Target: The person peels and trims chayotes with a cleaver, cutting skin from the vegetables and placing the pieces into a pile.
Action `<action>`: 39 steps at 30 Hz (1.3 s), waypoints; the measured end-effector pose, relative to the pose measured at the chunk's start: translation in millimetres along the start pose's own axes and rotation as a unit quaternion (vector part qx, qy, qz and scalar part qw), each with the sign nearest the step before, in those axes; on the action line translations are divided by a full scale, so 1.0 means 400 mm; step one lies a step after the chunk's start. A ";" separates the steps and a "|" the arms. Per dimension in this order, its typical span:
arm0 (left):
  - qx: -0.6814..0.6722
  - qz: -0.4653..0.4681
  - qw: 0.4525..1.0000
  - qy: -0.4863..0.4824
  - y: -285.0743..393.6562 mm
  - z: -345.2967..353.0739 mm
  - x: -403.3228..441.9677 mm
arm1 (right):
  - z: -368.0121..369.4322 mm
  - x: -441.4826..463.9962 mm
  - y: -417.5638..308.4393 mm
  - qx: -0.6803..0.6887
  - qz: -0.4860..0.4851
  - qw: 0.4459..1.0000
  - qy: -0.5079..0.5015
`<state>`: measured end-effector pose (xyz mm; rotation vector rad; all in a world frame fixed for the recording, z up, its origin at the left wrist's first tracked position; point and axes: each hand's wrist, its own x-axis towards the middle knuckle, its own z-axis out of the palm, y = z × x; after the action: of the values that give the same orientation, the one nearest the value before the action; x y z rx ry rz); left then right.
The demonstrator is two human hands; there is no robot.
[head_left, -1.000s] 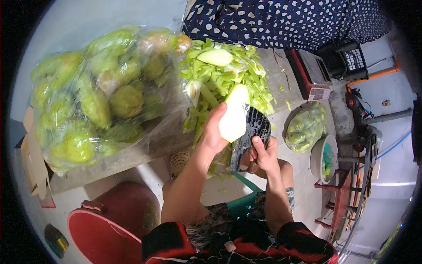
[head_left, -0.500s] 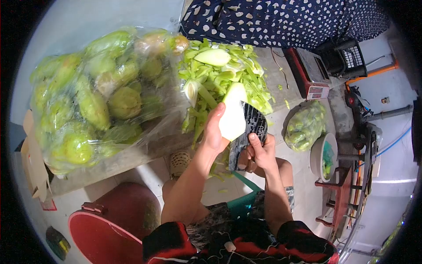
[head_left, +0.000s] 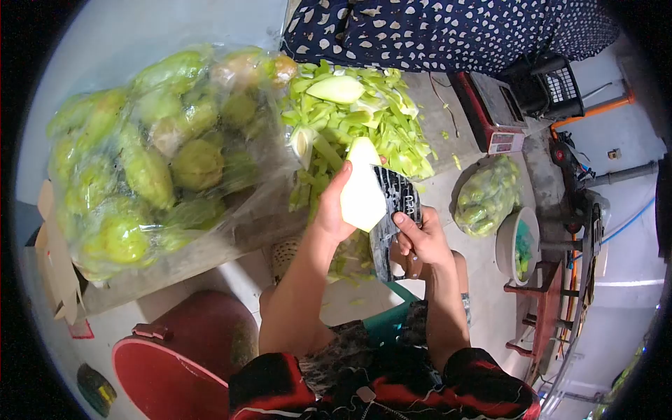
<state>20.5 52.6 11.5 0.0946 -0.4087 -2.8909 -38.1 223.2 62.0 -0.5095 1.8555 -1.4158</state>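
- Surface: grey, running along the left and far side; carries bag and parings.
- Dotted cloth: dark blue, white spots, beyond the parings.
- Clear bag: bulging with green fruit, left on the surface.
- Red tub: wide-mouthed, below the surface's near edge.
- Parings: pale green heap, just right of the bag; one whole pale piece on top.
- Broad knife: black-marked blade, lettered, overlapping the peeled fruit's right side.
- Peeled fruit: pale, held tilted in front of the heap.
- Left hand: clamped on the peeled fruit.
- Right hand: closed round the knife's handle, thumb on blade.
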 end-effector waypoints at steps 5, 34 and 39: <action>-0.003 -0.028 0.999 0.016 0.001 -0.011 0.009 | -0.007 0.004 -0.005 -0.011 0.006 1.000 0.012; 0.071 0.304 0.938 0.151 -0.013 -0.095 0.029 | 0.212 -0.071 0.025 -0.494 -0.264 0.824 0.092; 0.081 0.319 0.934 0.135 -0.023 -0.063 0.021 | 0.215 -0.037 0.035 -0.489 -0.244 0.831 0.105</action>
<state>12.8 52.7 -15.5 0.3185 -0.5117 -2.1632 37.7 182.1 42.9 -1.4558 2.7039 -0.6784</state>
